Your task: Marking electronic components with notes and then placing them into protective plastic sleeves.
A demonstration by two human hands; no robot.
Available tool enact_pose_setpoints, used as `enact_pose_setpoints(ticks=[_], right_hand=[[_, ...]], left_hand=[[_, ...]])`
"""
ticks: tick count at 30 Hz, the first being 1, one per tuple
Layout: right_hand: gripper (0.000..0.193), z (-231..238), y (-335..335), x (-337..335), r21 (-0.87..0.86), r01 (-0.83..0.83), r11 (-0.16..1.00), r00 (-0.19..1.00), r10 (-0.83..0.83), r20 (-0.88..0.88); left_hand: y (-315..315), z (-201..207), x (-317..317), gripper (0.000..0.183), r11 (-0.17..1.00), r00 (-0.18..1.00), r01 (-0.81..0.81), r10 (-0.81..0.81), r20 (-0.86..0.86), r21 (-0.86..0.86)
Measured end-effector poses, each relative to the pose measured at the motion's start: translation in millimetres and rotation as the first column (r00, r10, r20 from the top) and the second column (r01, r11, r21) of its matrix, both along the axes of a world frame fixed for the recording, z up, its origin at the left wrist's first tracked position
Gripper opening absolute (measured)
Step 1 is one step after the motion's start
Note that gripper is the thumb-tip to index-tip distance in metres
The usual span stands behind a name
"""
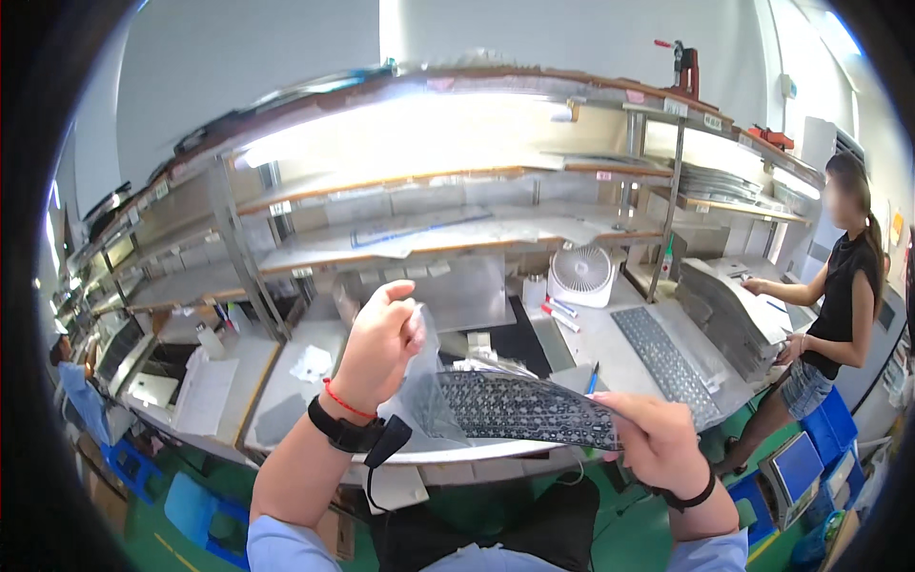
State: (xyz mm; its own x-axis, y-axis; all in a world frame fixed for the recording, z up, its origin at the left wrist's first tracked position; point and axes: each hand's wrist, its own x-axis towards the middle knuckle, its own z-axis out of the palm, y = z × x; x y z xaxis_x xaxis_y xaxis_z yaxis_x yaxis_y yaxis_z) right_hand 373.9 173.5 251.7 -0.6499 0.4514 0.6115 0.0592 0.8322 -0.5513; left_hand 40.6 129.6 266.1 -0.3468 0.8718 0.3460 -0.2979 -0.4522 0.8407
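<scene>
My right hand (658, 439) grips the right end of a long dark panel (524, 405) with rows of key-like shapes, its thumb laid over the edge. The panel is held above the front of the bench and bows slightly. My left hand (381, 338) is raised and closed, pinching clear plastic film (419, 381) that hangs down over the panel's left end. Whether the film is a bag or a loose sheet I cannot tell. A similar long grey panel (662, 357) lies on the bench to the right.
A white fan (581, 276) stands at the back, with marker pens (560, 315) before it. A blue pen (593, 378) lies behind my right hand. Metal shelves (457, 238) span the bench. At right, a person (839, 276) touches a stack of thin panels (734, 319).
</scene>
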Motion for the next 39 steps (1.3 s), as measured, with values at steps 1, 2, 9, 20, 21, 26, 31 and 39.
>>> enact_pose_setpoints(ticks=[1,2,9,20,21,26,31,39], right_hand=[[0.038,0,3,-4,0.016,-0.001,1.0,1.0,0.001,-0.021],[0.038,-3,4,-8,0.08,0.003,0.997,0.999,0.0,-0.039],[0.04,-3,4,-36,0.189,-0.012,0.982,0.99,0.039,-0.138],[0.044,-26,18,-66,0.079,-0.024,0.997,0.992,0.033,-0.123],[0.044,-33,22,-71,0.131,-0.026,0.991,0.988,0.045,-0.146],[0.039,-35,27,-72,-0.244,0.054,0.968,0.981,-0.096,-0.166],[0.035,-48,37,-90,-0.1,0.086,0.991,0.975,-0.105,-0.195],[0.033,-72,54,-102,-0.358,0.121,0.926,0.916,-0.244,-0.32]], left_hand=[[-3,3,-6,0.03,0.999,0.999,-0.005,0.003,-0.038,-0.052],[-6,7,-8,0.03,0.994,0.998,-0.014,0.006,-0.068,-0.107],[-7,19,-4,0.029,0.994,0.946,-0.055,0.022,-0.324,-0.094],[8,16,-25,0.03,0.989,0.858,-0.085,0.011,-0.514,-0.121],[13,19,-28,0.029,0.985,0.885,-0.156,0.108,-0.452,-0.07],[22,14,-40,0.031,0.974,0.845,-0.044,-0.083,-0.528,-0.223],[33,7,-43,0.029,0.984,0.827,-0.109,0.012,-0.563,-0.139],[45,-5,-51,0.031,0.969,0.767,-0.094,-0.074,-0.637,-0.226]])
